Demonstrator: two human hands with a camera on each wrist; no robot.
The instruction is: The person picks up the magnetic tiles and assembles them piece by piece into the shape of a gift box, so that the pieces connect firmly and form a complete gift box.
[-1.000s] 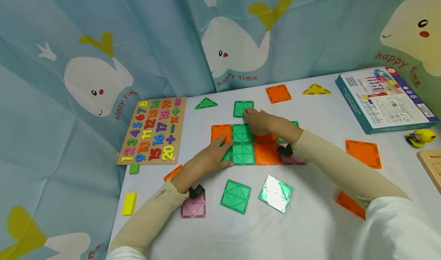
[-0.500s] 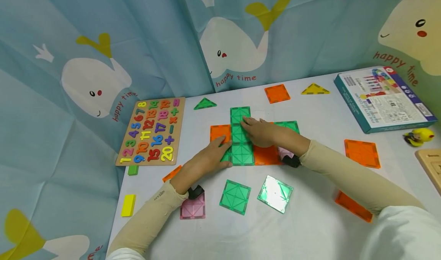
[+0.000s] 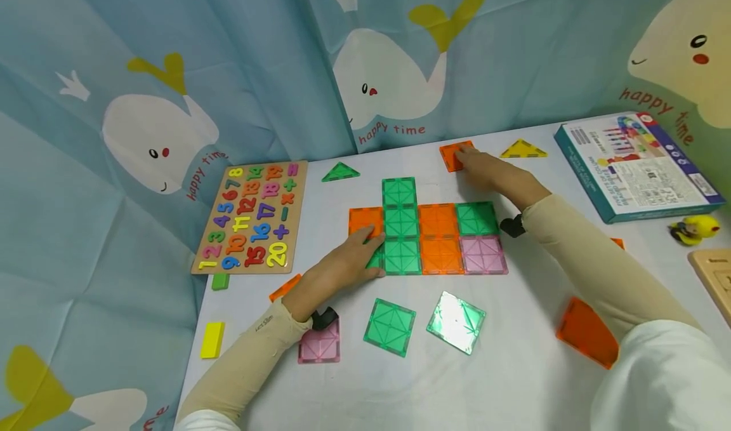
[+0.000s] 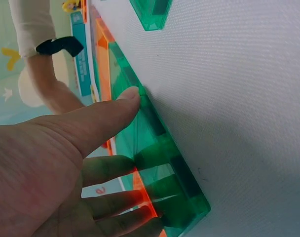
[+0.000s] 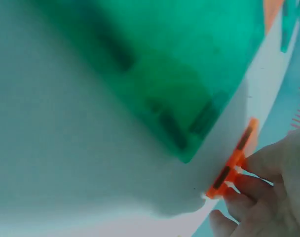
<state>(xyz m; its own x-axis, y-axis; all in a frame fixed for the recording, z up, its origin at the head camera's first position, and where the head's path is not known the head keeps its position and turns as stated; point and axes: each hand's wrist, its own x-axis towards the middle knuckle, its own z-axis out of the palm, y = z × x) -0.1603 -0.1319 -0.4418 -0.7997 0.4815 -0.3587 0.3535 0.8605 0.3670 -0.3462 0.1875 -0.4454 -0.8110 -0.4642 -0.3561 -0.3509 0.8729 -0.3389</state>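
My left hand (image 3: pixel 345 259) rests on the left end of a flat block of square magnetic tiles, with fingertips over an orange tile (image 3: pixel 365 216) and a green tile (image 4: pixel 150 148); its fingers look spread in the left wrist view. At the back, my right hand (image 3: pixel 485 171) touches a separate orange magnetic tile (image 3: pixel 449 156), fingertips on its right part. That orange tile (image 5: pixel 234 160) shows edge-on in the right wrist view. A green tile (image 3: pixel 398 192) sticks out behind the block, against another green tile (image 3: pixel 401 221). Orange, green and pink tiles (image 3: pixel 483 254) form the right end.
Loose green tiles (image 3: pixel 391 327) and a pink tile (image 3: pixel 320 345) lie in front. Green (image 3: pixel 341 172) and yellow triangles (image 3: pixel 523 148) lie behind. A number board (image 3: pixel 251 218) stands left; a box (image 3: pixel 639 164), a toy figure (image 3: pixel 695 228) and a wooden board (image 3: pixel 714 275) are right.
The back green tile has been slid toward me against the block. My right hand has left it and moved back and right to the orange tile. My left hand has stayed put.
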